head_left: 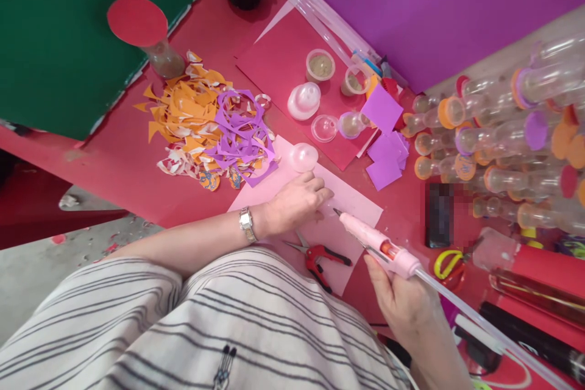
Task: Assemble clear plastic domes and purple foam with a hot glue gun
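My right hand (pixel 402 301) is closed round a pink glue gun (pixel 379 244) with a clear glue stick running out of its back. The gun's nozzle points at a pale pink sheet (pixel 351 201) on the red table. My left hand (pixel 297 201), with a watch at the wrist, rests on that sheet with its fingers curled and pinched together close to the nozzle; what they hold is too small to make out. A clear plastic dome (pixel 303 157) sits on the sheet just beyond the left hand. Red-handled scissors (pixel 320 256) lie on the sheet near my body.
A heap of orange and purple paper scraps (pixel 210 128) lies to the left. Small cups and domes (pixel 320 65) stand on a red sheet, with purple squares (pixel 384 152) beside them. Several plastic bottles (pixel 503 134) crowd the right. A black phone (pixel 437 216) lies nearby.
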{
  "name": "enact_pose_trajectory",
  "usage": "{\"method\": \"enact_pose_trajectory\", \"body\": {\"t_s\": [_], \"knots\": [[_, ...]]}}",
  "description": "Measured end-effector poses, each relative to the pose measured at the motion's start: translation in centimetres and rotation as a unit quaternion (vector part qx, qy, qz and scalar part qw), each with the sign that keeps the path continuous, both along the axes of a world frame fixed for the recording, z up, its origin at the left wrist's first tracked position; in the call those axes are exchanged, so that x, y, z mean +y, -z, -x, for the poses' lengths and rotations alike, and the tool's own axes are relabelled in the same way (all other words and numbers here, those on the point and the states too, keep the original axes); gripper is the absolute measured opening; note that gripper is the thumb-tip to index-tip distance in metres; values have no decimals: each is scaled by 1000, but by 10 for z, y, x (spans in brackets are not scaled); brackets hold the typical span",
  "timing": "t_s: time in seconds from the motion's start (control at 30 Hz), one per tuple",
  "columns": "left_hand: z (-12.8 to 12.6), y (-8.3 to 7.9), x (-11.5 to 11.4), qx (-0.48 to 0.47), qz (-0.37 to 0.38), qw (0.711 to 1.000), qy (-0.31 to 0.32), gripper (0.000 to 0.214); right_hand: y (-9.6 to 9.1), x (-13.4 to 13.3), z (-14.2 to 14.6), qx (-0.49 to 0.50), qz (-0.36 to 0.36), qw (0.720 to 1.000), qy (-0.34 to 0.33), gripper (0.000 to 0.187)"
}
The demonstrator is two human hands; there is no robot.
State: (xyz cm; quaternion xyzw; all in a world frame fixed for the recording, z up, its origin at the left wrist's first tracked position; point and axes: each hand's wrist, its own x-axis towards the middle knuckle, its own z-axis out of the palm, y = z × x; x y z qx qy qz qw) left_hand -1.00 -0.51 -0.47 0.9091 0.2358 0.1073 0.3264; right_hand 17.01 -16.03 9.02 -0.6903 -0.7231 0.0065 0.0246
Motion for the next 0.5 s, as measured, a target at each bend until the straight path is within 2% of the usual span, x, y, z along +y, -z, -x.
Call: {"method": "enact_pose_trajectory", "body": {"t_s": [0.5], "knots": [[0, 3, 0, -12, -17, 1000, 3, 26, -5, 5, -9, -17, 22, 999, -22, 51]]}}
